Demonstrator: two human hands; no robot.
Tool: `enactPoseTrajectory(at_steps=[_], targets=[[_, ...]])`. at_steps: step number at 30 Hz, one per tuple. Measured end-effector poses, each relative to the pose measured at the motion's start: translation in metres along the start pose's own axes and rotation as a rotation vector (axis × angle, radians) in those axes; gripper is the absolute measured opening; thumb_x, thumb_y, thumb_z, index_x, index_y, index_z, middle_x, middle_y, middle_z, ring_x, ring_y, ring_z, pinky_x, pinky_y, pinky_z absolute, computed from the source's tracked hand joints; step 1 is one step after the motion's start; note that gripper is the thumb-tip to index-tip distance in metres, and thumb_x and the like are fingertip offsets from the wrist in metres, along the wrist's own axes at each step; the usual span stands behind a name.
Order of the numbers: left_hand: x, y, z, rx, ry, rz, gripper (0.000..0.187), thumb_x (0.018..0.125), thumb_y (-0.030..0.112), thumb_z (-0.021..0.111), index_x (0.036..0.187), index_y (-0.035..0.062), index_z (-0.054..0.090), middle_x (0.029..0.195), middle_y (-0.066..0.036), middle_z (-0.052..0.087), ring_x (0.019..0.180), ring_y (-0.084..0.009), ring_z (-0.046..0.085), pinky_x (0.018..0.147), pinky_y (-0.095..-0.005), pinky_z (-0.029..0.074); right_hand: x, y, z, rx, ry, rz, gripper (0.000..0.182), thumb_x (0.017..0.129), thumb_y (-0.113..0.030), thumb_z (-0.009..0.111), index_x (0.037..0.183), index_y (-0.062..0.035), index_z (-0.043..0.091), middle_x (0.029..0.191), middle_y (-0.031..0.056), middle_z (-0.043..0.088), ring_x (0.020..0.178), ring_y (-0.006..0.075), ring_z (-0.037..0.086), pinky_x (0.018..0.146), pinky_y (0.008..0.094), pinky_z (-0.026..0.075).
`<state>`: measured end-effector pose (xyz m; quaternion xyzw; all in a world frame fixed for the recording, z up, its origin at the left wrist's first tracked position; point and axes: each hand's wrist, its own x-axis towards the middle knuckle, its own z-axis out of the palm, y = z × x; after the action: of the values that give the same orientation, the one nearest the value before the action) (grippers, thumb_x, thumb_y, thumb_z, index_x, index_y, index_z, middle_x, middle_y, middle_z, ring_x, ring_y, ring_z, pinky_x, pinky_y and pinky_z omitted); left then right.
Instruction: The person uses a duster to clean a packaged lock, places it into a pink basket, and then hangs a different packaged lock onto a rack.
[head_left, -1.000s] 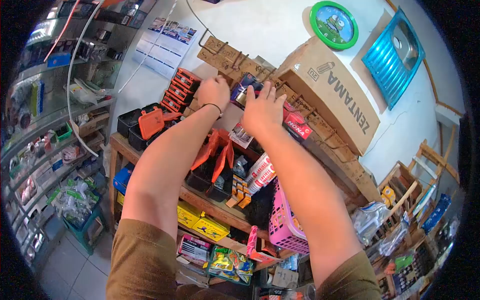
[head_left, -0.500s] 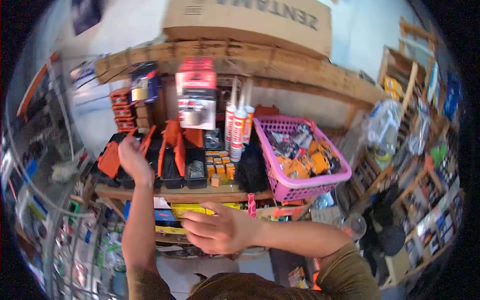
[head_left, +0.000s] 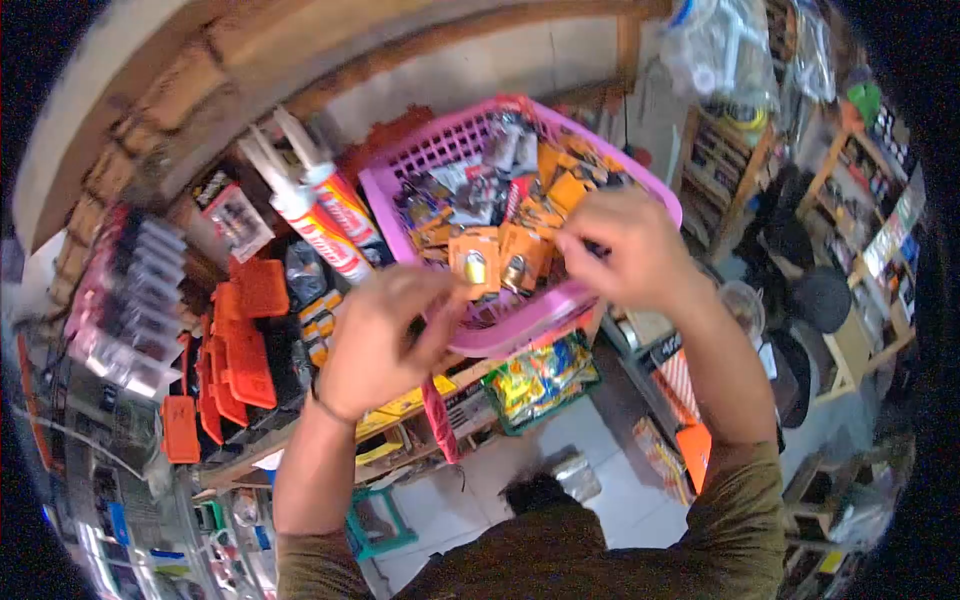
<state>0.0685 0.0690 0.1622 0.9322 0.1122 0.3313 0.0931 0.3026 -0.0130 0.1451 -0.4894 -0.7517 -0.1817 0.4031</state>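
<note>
While both hands reach into the basket, this is how things look.

Head view, left hand: the left hand [head_left: 385, 335] is curled at the front rim of the pink basket [head_left: 395, 195]. Its fingertips pinch the edge of an orange padlock card [head_left: 473, 262].

Head view, right hand: the right hand [head_left: 625, 245] is bent over the basket. Its fingers grip another orange padlock card [head_left: 518, 262] just beside the first.

Head view, where the cards are: both cards stand up at the front of the basket, above the pile.

Head view, basket: it sits on a wooden shelf [head_left: 300, 445] and is full of more packs.

Head view, nearby: sealant tubes [head_left: 325, 215] lean just left of the basket, with orange cases [head_left: 235, 350] further left.

How far: I think two cards are picked up but not out yet. Most packs are left inside.
</note>
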Motion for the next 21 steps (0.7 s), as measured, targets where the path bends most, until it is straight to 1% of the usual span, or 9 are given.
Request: enactPoseTrajectory(at_steps=[4,6,8,9,11,13,15,16,21], targets=[[0.051,-0.058,0.063,-0.178,-0.25,-0.052,0.019,0.08,0.016,0.049,0.09,0.002,0.057,0.081,-0.018,0.058,0.075,-0.0336,0.057,0.067,-0.0395,0.045,0.019,0.026,0.001,0.125,-0.137,0.059,0.016,0.071,-0.02,0.054,0.067,-0.0046,0.056,0.061,0.0107,0.054,0.059,0.03,0.054,0.054,0.0386,0.042],[0.057,-0.076,0.082,-0.143,-0.36,-0.053,0.022,0.081,0.019,0.047,0.092,0.003,0.058,0.082,-0.018,0.059,0.075,-0.0336,0.057,0.067,-0.04,0.045,0.038,0.037,0.008,0.046,-0.441,0.065,0.017,0.069,-0.02,0.053,0.065,-0.0036,0.058,0.059,0.0121,0.056,0.058,0.0283,0.056,0.054,0.0382,0.044],[0.061,-0.083,0.092,0.18,-0.861,-0.149,0.025,0.08,0.023,0.047,0.093,0.0052,0.058,0.083,-0.017,0.06,0.077,-0.0329,0.058,0.068,-0.0409,0.046,0.058,0.043,0.023,0.165,-0.677,0.073,0.014,0.068,-0.017,0.054,0.066,-0.0034,0.059,0.061,0.0125,0.056,0.059,0.0282,0.056,0.054,0.0374,0.044],[0.058,-0.087,0.096,0.165,-0.876,-0.159,0.025,0.08,0.023,0.047,0.093,0.0052,0.058,0.083,-0.017,0.06,0.077,-0.0329,0.058,0.068,-0.0409,0.046,0.064,0.045,0.032,0.28,-0.899,0.084,0.012,0.067,-0.014,0.054,0.066,-0.0032,0.059,0.063,0.0129,0.057,0.06,0.028,0.056,0.055,0.0366,0.043],[0.044,-0.092,0.097,-0.064,-0.651,-0.114,0.023,0.077,0.022,0.048,0.089,0.0062,0.06,0.082,-0.017,0.06,0.08,-0.0317,0.059,0.069,-0.0407,0.046,0.066,0.044,0.052,0.338,-1.041,0.104,0.017,0.068,-0.018,0.054,0.067,-0.0023,0.06,0.061,0.0136,0.058,0.06,0.0277,0.057,0.057,0.0367,0.044],[0.046,-0.091,0.097,-0.055,-0.632,-0.163,0.02,0.076,0.019,0.048,0.085,0.0051,0.059,0.081,-0.02,0.059,0.082,-0.0316,0.059,0.068,-0.0403,0.046,0.067,0.034,0.065,0.378,-1.25,-0.001,0.023,0.071,-0.023,0.053,0.068,-0.0016,0.061,0.064,0.0146,0.059,0.061,0.0269,0.058,0.059,0.0358,0.045],[0.048,-0.103,0.1,-0.036,-0.632,-0.402,0.019,0.075,0.015,0.047,0.084,0.0031,0.059,0.079,-0.021,0.059,0.08,-0.0338,0.058,0.067,-0.04,0.046,0.062,0.031,0.077,0.428,-1.319,0.022,0.034,0.075,-0.033,0.053,0.073,-0.0004,0.061,0.069,0.0161,0.061,0.065,0.0286,0.059,0.062,0.0368,0.046],[0.045,-0.105,0.099,-0.098,-0.307,-0.401,0.016,0.075,0.011,0.046,0.081,0.0006,0.058,0.076,-0.022,0.058,0.075,-0.0362,0.057,0.065,-0.0399,0.046,0.058,0.032,0.079,0.492,-1.337,0.025,0.038,0.075,-0.037,0.053,0.076,0.0,0.061,0.072,0.0173,0.061,0.067,0.0298,0.059,0.063,0.0378,0.046],[0.055,-0.095,0.091,-0.05,-0.201,-0.605,0.024,0.086,0.019,0.043,0.09,-0.0002,0.057,0.081,-0.019,0.059,0.081,-0.0328,0.058,0.069,-0.0387,0.045,0.057,0.04,0.093,0.59,-1.518,0.066,0.047,0.074,-0.045,0.055,0.086,0.0002,0.06,0.079,0.0192,0.061,0.074,0.0323,0.058,0.069,0.0402,0.046]])
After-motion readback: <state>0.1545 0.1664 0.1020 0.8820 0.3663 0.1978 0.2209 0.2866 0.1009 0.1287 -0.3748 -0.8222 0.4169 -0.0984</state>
